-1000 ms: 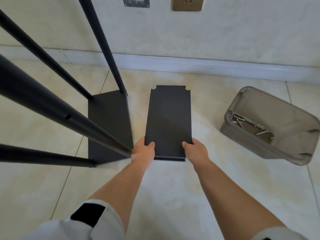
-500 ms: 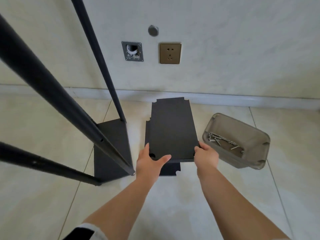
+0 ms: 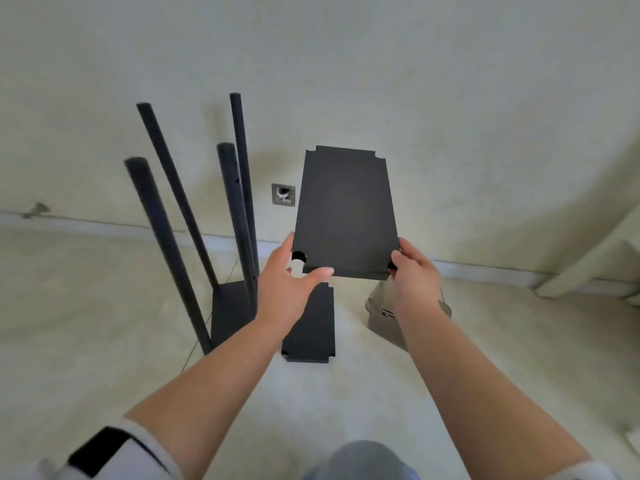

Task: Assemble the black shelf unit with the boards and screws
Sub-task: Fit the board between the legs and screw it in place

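Holding the black board (image 3: pixel 344 209) up off the floor from the head view, left hand (image 3: pixel 287 271) and right hand (image 3: pixel 414 271) pinch its near corners by the notches; looks stiff and light, frame (image 3: pixel 228 237) stands just left.

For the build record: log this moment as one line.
phase: board lifted | left hand: holds black board | right hand: holds it | spare board: on floor | frame: standing
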